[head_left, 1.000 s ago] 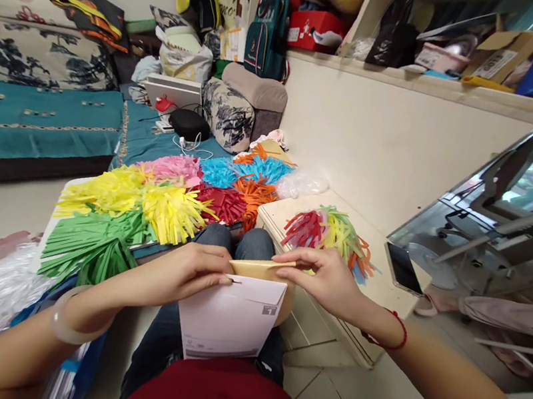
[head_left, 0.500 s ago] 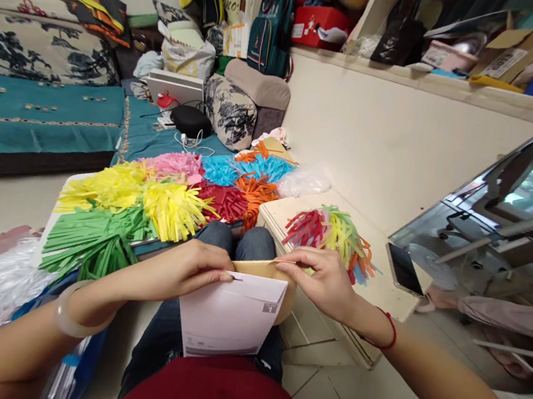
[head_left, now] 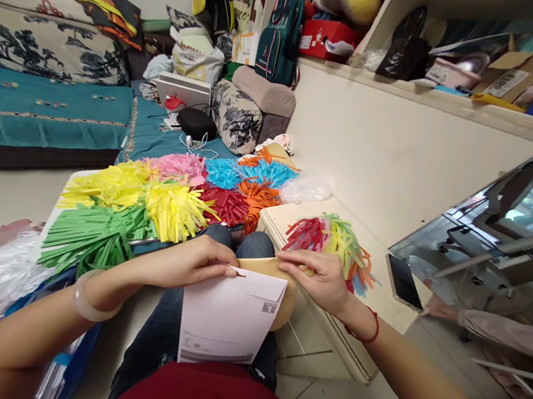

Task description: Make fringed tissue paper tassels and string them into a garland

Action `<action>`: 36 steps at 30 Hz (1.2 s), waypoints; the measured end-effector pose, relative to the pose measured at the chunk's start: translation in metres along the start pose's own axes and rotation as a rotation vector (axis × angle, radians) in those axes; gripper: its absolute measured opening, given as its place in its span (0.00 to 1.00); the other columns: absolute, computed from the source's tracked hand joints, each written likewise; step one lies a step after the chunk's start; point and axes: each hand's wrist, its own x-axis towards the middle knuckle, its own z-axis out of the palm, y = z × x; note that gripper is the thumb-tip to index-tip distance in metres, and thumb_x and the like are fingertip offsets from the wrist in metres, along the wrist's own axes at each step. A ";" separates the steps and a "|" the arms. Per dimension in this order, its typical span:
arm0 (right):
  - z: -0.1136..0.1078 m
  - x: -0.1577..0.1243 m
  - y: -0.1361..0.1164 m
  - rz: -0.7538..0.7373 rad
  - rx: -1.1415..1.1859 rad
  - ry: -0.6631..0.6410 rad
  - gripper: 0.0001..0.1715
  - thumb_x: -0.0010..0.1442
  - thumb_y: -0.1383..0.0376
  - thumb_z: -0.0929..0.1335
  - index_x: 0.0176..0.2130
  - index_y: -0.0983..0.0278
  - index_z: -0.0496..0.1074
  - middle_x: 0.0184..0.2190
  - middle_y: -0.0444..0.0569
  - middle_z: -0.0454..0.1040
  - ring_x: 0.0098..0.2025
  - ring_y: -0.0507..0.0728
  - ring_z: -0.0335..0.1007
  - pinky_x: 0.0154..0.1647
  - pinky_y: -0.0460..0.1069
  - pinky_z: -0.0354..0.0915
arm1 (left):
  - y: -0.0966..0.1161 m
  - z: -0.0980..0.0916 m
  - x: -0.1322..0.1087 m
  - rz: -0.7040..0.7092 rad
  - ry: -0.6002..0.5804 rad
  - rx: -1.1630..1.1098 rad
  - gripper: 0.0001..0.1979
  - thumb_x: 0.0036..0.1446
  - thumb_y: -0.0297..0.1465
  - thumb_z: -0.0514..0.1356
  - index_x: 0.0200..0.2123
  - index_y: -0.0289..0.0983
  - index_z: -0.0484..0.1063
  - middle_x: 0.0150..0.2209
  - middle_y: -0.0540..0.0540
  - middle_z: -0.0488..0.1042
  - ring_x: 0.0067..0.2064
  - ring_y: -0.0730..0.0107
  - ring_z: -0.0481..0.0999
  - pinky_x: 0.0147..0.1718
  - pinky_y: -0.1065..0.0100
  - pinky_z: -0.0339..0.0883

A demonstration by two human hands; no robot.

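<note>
1. Paper-strip bundles [head_left: 144, 207], sorted by colour, fan out at 11 o'clock, close enough to reach.
2. The white sheet [head_left: 227, 321] stands on the lap at 6 o'clock. A tan kraft sheet [head_left: 266, 267] sits behind it, probably held there to line up the edges.
3. The left hand [head_left: 190, 265] has its grip pinched on the white sheet's top-left corner. The right hand [head_left: 319, 279] has its grip closed on the tan kraft sheet's upper edge.
4. A phone [head_left: 404, 282] at 2 o'clock lies near the side bench [head_left: 284, 214] edge, and there is open floor at 4 o'clock.

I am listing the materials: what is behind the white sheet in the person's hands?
A tan paper piece peeks out above and right of the white sheet; the right hand pinches its top edge. The rest is covered.
</note>
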 end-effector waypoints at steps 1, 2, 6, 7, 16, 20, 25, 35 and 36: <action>0.000 0.000 0.001 0.001 0.007 -0.002 0.09 0.58 0.68 0.70 0.40 0.62 0.79 0.35 0.47 0.81 0.33 0.52 0.79 0.36 0.43 0.75 | 0.000 0.000 0.000 0.001 -0.001 -0.006 0.16 0.66 0.35 0.50 0.34 0.32 0.72 0.30 0.47 0.73 0.31 0.75 0.70 0.32 0.76 0.60; 0.000 0.000 0.002 -0.011 0.023 -0.011 0.08 0.59 0.68 0.70 0.39 0.62 0.79 0.34 0.47 0.81 0.33 0.52 0.79 0.36 0.43 0.75 | -0.001 -0.001 0.001 0.002 -0.004 -0.014 0.16 0.66 0.35 0.50 0.34 0.32 0.72 0.30 0.47 0.73 0.31 0.75 0.70 0.32 0.76 0.60; -0.001 0.000 0.003 -0.025 0.078 -0.043 0.09 0.60 0.68 0.68 0.38 0.62 0.79 0.34 0.47 0.81 0.33 0.52 0.79 0.35 0.43 0.75 | -0.002 -0.002 0.002 0.017 -0.015 -0.045 0.16 0.66 0.35 0.50 0.35 0.31 0.73 0.31 0.45 0.74 0.32 0.73 0.71 0.32 0.76 0.61; -0.001 0.000 0.003 0.015 0.080 -0.041 0.09 0.59 0.68 0.69 0.40 0.62 0.79 0.35 0.48 0.81 0.33 0.52 0.79 0.34 0.43 0.75 | -0.002 -0.002 0.002 0.021 -0.018 -0.051 0.17 0.66 0.36 0.50 0.35 0.31 0.73 0.31 0.45 0.75 0.32 0.73 0.71 0.32 0.75 0.61; 0.000 0.000 -0.001 0.086 0.111 -0.016 0.07 0.56 0.69 0.70 0.35 0.63 0.80 0.31 0.47 0.81 0.30 0.52 0.78 0.31 0.43 0.75 | -0.004 -0.002 0.004 0.042 -0.058 -0.055 0.18 0.66 0.37 0.50 0.35 0.31 0.73 0.30 0.45 0.74 0.32 0.73 0.71 0.32 0.76 0.61; -0.001 -0.002 0.001 -0.008 0.105 -0.013 0.09 0.58 0.71 0.68 0.34 0.63 0.80 0.30 0.48 0.81 0.30 0.52 0.78 0.31 0.43 0.74 | -0.004 -0.003 0.005 0.046 -0.070 -0.068 0.18 0.66 0.37 0.50 0.34 0.30 0.73 0.28 0.46 0.72 0.30 0.75 0.69 0.30 0.77 0.59; -0.002 -0.004 0.006 -0.049 0.136 -0.062 0.12 0.60 0.72 0.66 0.36 0.62 0.79 0.31 0.48 0.81 0.32 0.51 0.78 0.34 0.44 0.73 | -0.004 -0.003 0.006 0.046 -0.082 -0.068 0.19 0.66 0.38 0.49 0.35 0.30 0.73 0.29 0.46 0.73 0.30 0.74 0.69 0.30 0.76 0.60; -0.003 -0.011 -0.011 0.261 0.505 0.149 0.04 0.53 0.61 0.74 0.27 0.57 0.79 0.36 0.48 0.74 0.41 0.54 0.72 0.45 0.52 0.70 | -0.012 0.001 0.006 -0.022 0.034 0.013 0.18 0.65 0.37 0.50 0.34 0.31 0.74 0.30 0.45 0.75 0.31 0.73 0.72 0.32 0.75 0.61; 0.004 -0.013 -0.018 0.280 0.532 0.166 0.03 0.53 0.61 0.74 0.28 0.57 0.79 0.32 0.47 0.74 0.37 0.53 0.72 0.41 0.51 0.70 | -0.014 0.001 0.008 -0.043 0.061 0.036 0.18 0.65 0.37 0.50 0.34 0.31 0.74 0.31 0.45 0.76 0.31 0.73 0.72 0.32 0.75 0.61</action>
